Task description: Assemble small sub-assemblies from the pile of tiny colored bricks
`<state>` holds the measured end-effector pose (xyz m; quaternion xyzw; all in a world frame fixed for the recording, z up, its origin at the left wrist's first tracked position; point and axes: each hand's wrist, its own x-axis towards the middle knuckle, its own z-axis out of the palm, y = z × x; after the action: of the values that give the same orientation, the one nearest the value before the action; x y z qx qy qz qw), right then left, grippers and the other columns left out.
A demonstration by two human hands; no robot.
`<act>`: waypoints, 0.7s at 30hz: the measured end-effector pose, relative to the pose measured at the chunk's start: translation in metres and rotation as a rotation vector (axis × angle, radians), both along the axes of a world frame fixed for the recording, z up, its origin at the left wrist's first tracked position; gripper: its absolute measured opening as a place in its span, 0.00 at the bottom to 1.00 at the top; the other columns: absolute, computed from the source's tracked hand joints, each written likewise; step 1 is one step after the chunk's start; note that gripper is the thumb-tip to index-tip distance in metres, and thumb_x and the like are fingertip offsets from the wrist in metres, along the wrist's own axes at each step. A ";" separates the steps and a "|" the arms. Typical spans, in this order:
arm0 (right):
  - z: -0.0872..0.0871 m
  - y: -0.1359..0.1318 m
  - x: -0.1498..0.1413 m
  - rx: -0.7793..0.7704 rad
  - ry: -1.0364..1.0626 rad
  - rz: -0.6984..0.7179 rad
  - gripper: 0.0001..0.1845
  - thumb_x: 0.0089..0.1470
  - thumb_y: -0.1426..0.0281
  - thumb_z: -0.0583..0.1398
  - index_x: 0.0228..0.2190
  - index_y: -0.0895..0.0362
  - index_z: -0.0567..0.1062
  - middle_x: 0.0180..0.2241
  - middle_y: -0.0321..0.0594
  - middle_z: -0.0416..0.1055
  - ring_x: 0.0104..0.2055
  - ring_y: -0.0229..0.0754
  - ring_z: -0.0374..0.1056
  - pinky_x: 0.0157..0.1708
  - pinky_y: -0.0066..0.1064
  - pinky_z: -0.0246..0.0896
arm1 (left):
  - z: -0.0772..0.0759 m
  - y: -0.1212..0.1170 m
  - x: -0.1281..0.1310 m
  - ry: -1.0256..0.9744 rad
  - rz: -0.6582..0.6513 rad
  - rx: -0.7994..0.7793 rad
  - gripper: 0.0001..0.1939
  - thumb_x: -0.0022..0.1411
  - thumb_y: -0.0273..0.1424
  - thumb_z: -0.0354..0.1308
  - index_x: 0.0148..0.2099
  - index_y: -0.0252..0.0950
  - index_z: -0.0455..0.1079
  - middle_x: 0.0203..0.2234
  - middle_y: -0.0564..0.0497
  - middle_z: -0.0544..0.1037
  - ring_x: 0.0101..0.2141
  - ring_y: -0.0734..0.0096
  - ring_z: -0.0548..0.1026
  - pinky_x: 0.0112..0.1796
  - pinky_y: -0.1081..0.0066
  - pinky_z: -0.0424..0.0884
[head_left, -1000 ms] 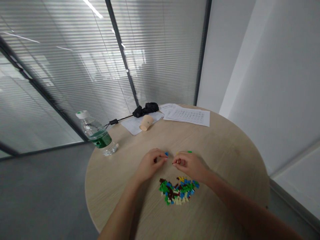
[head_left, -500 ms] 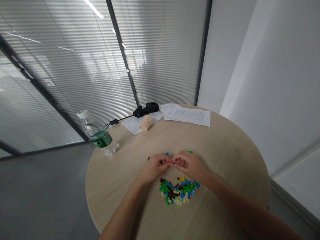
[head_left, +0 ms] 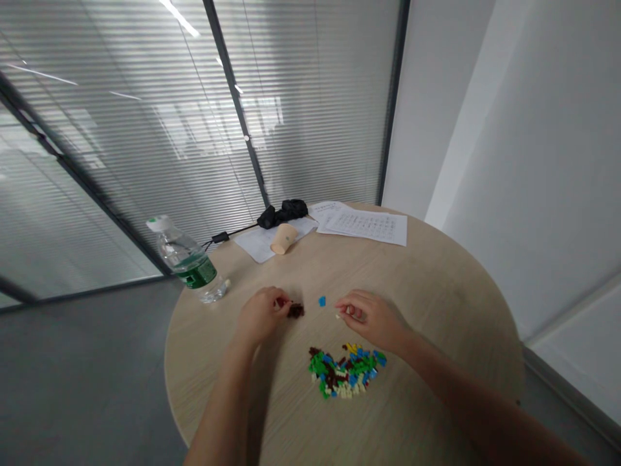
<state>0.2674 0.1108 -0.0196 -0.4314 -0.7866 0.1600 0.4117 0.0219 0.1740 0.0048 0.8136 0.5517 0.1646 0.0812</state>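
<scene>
The left hand (head_left: 262,316) was curled beside brown bricks (head_left: 295,311), the right hand (head_left: 369,317) near a blue brick (head_left: 322,301); I could not tell if either grip held anything.

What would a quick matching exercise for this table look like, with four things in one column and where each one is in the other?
Things:
1. Paper cup
2. Water bottle
3. Single blue brick
4. Left hand

Places:
A. Near the right hand
B. On a white paper sheet
C. Beside a small clump of dark brown bricks
D. Near the table's edge

Pairs: 1-B, 2-D, 3-A, 4-C
</scene>
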 end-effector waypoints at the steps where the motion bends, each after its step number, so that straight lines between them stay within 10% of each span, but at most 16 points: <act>1: 0.000 0.000 0.001 -0.007 0.000 0.001 0.08 0.53 0.74 0.56 0.35 0.56 0.74 0.30 0.38 0.72 0.29 0.35 0.64 0.30 0.26 0.61 | -0.001 0.001 -0.003 0.028 0.018 -0.005 0.08 0.56 0.32 0.53 0.31 0.37 0.72 0.28 0.49 0.75 0.33 0.66 0.72 0.33 0.71 0.63; 21: -0.002 0.003 0.007 -0.095 -0.236 0.104 0.04 0.50 0.75 0.60 0.28 0.57 0.76 0.27 0.36 0.72 0.29 0.36 0.64 0.31 0.26 0.57 | 0.002 -0.004 0.003 0.092 0.002 -0.106 0.08 0.56 0.32 0.53 0.34 0.38 0.74 0.30 0.49 0.76 0.33 0.67 0.72 0.32 0.72 0.62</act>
<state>0.2747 0.1143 -0.0219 -0.4250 -0.8424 0.1665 0.2865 0.0249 0.1703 0.0068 0.8142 0.5637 0.0977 0.0986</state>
